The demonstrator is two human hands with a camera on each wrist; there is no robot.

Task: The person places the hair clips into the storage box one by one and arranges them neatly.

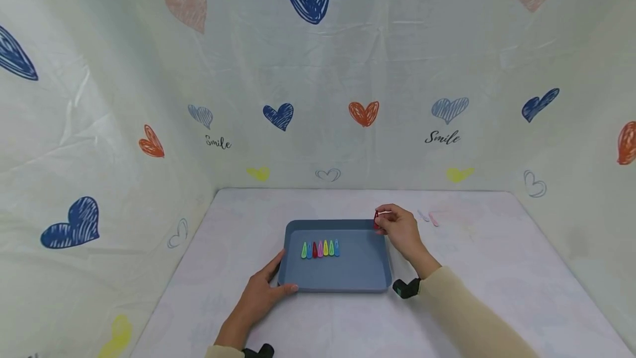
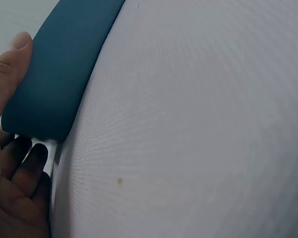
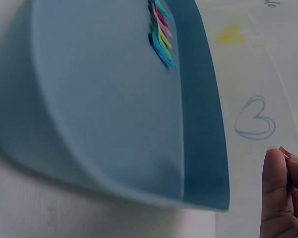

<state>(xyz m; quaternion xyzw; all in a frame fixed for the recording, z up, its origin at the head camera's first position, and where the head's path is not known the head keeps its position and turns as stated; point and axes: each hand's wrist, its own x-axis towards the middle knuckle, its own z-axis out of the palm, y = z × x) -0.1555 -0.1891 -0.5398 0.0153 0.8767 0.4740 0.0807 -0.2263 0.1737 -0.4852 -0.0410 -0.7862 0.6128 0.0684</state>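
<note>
A blue-grey tray (image 1: 338, 278) lies on the table. Inside it, left of the middle, a row of several snap hair clips (image 1: 320, 249) in green, blue, red, pink and yellow stands side by side. My left hand (image 1: 260, 294) holds the tray's near left corner, its thumb on the front rim and the fingers along the left side; the left wrist view shows those fingers partly hidden by the tray. Over the far right corner, my right hand (image 1: 401, 231) pinches a red hair clip (image 1: 376, 219) between thumb and fingers. Only a sliver of that clip shows in the right wrist view.
Right of the right hand, a small bluish shape (image 1: 423, 216) and a pinkish one (image 1: 434, 219) lie on the white table (image 1: 477, 269); whether they are clips or prints I cannot tell. A heart-patterned curtain (image 1: 338, 70) surrounds the back and sides.
</note>
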